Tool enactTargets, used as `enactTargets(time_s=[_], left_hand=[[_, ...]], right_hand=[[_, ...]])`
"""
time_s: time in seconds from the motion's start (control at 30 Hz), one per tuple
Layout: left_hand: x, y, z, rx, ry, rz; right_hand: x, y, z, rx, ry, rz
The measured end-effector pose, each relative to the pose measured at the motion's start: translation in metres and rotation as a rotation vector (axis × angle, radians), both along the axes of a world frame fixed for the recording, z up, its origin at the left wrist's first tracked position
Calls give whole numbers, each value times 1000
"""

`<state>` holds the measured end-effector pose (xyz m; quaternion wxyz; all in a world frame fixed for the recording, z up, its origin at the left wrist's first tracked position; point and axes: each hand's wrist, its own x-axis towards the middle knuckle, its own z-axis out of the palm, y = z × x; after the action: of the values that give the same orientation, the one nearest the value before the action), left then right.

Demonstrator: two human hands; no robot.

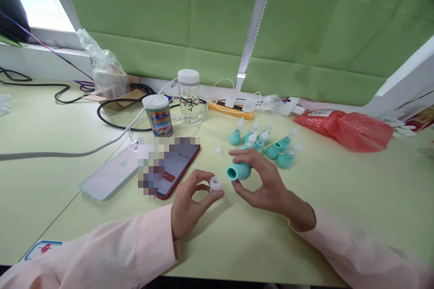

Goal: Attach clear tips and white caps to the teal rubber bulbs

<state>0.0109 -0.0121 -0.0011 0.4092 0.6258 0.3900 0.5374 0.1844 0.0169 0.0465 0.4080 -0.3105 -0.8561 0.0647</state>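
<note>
Between the thumb and fingers of my left hand [191, 205] is a small translucent white plastic collar [215, 184], its round hole facing up. My right hand [267, 183] grips a teal rubber bulb [240, 171] on its side, the open mouth turned left toward the collar. The two parts are apart. Just beyond lies a small white pointed tip [219, 151] on the table. Behind my right hand stand several teal bulbs with clear nozzles [235, 134], and one teal bulb without a nozzle [273, 150] shows its open mouth.
Left of my hands lie a phone with a lit screen [181, 162] and a pale-cased phone [111, 174]. Farther back are a noodle cup [160, 117], a lidded clear jar [189, 97], an orange power strip [230, 109] and cables. A red plastic bag [349, 130] lies at right.
</note>
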Motion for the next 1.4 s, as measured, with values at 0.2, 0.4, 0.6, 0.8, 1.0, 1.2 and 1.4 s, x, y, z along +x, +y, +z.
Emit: enactTargets(time_s=[0.2,0.4,0.6,0.8,1.0,1.2,1.4], left_hand=[[-4,2,4,157,262,-123],[-3,1,5,-29,151,-172],[1,1,9,-293,-101,-196],[2,6,11,-467,-239,-187],[1,8,10,-478,-130,-213],[0,5,6,-210,106,-80],[-2,4,6,105,268,-49]], right_hand=[[10,-7,-29,-119,-63,27],[1,-14,-39,-146,-82,10],[2,-15,-43,-30,-100,-73],[10,-10,-48,141,-284,-71],[13,-8,-48,259,-348,-81],[8,-10,-44,24,-254,-49],[-2,-13,-36,-468,-58,-23]])
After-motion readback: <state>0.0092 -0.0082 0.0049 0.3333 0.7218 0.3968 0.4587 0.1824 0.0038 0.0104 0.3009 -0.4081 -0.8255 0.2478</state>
